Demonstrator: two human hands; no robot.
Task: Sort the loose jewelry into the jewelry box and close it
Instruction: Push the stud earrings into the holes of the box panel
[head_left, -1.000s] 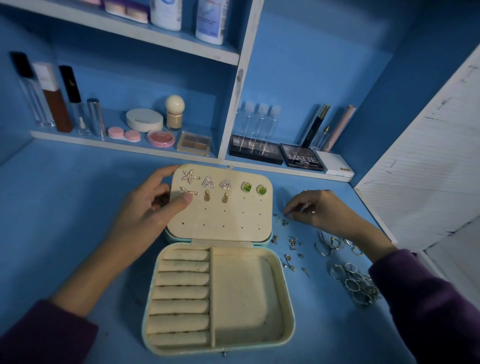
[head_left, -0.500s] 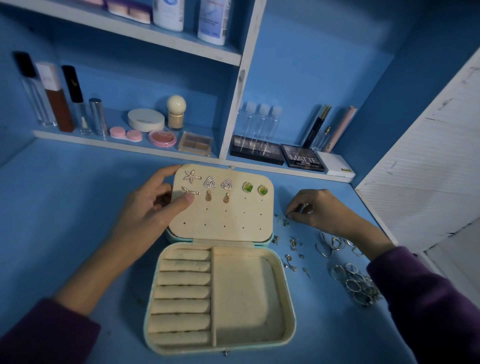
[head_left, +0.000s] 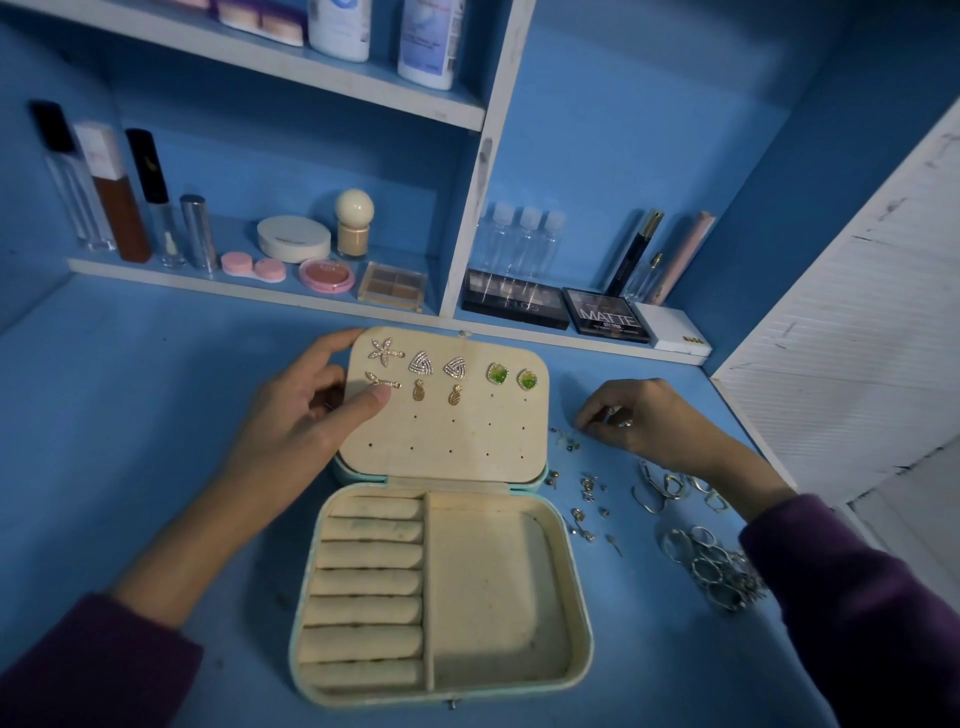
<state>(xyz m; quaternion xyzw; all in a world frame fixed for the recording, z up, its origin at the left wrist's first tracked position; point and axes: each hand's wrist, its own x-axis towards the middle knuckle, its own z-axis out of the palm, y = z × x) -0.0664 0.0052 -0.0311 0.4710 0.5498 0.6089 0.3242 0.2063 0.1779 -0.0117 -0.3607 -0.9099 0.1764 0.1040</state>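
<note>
Mid earring-sorting, the left hand grips the lid of the open jewelry box while the right hand pinches a loose stud on the surface just beside it, next needing 1 free lid hole.

You've got one jewelry box with seven ring rolls. There are eight earrings in the lid: two triangles, two green squares, two pineapples, one starfish and one other sparkly piece. Three clear bottles sit on the shelf. The loose studs and rings on the bench are too small and tangled to count.
</note>
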